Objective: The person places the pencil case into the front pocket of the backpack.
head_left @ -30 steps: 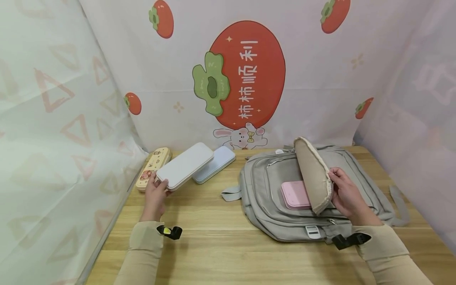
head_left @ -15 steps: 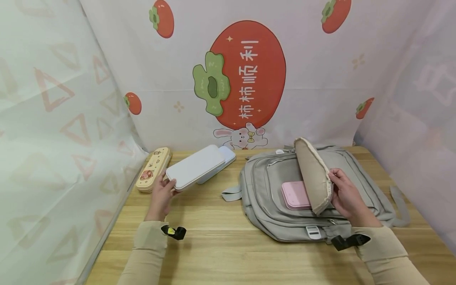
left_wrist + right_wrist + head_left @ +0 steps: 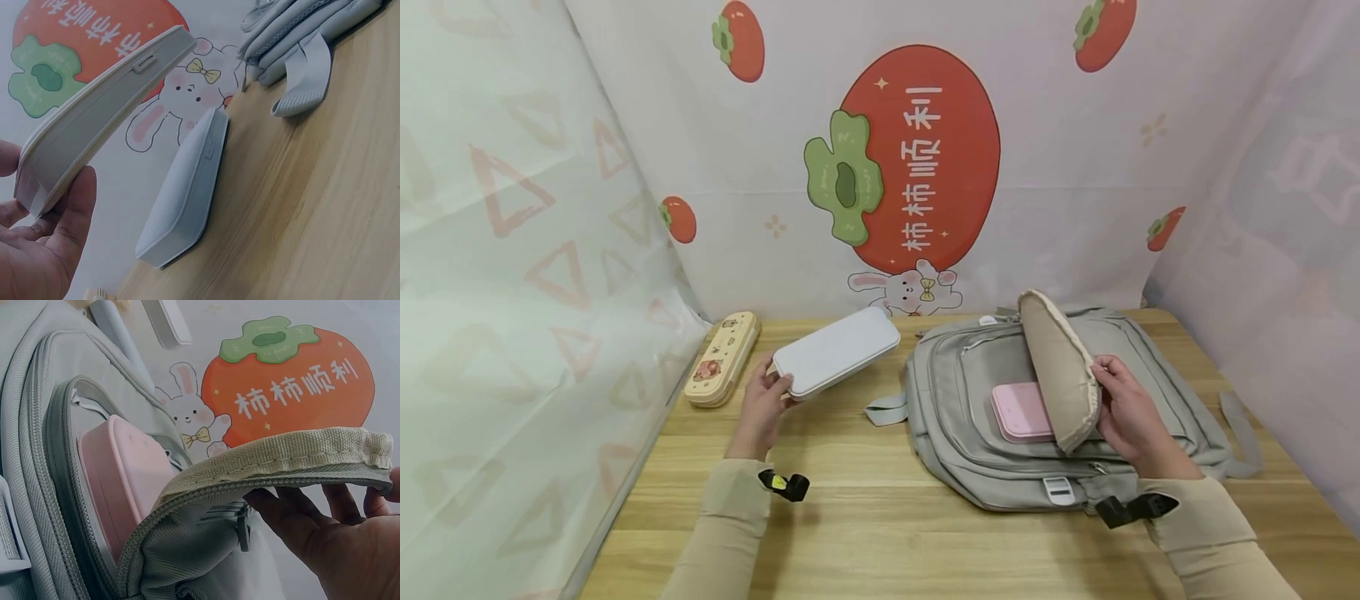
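A white pencil case is gripped at its near left end by my left hand, thumb on top. In the left wrist view it is off the table, its clasped side facing the camera. Below it there, a pale blue pencil case lies on the table; in the head view the white one hides it. My right hand holds up the edge of the beige-lined flap of a grey backpack. Inside the opened front pocket sits a pink pencil case, partly covered by the flap.
A cream pencil case with cartoon prints lies at the table's far left. The backpack lies flat on the right of the wooden table, with a grey strap loop sticking out left. Printed cloth walls enclose the back and sides.
My left hand has moved right with the white pencil case, which now covers the pale blue one in the head view. My right hand and the flap have stayed in place.
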A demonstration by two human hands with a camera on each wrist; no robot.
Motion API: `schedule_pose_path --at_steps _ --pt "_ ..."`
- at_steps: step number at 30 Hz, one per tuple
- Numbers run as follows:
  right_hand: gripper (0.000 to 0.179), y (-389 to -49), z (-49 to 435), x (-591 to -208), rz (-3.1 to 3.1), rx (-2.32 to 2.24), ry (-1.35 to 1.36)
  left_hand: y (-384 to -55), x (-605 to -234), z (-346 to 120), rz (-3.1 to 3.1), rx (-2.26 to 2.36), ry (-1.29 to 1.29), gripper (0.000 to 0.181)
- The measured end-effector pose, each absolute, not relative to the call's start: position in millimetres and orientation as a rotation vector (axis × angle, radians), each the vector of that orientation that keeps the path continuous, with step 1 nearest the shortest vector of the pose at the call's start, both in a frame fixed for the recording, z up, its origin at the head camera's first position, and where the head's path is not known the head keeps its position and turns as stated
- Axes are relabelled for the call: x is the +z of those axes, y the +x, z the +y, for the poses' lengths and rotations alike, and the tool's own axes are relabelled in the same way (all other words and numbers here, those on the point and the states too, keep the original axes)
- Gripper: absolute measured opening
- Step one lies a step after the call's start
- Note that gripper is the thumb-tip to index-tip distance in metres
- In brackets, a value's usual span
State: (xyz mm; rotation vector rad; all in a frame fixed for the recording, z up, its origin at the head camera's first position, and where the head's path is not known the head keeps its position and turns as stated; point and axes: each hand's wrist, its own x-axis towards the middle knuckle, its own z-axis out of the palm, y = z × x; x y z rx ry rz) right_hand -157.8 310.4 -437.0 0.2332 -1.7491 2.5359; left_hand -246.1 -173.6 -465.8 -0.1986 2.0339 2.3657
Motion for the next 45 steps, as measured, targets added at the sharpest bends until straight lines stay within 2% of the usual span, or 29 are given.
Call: schedule_pose_path --at_steps 14,45 --pt "0.012 -155.3 312.4 -436.2 -1.716 2.541 0.233 -250.9 -471.6 -120.2 1.997 2.337 -0.046 0.061" --pt "0.014 -155.4 321.3 -423.2 -1.719 2.523 0.293 -254.8 -474.3 -47.5 1.981 2.193 0.067 0.062"
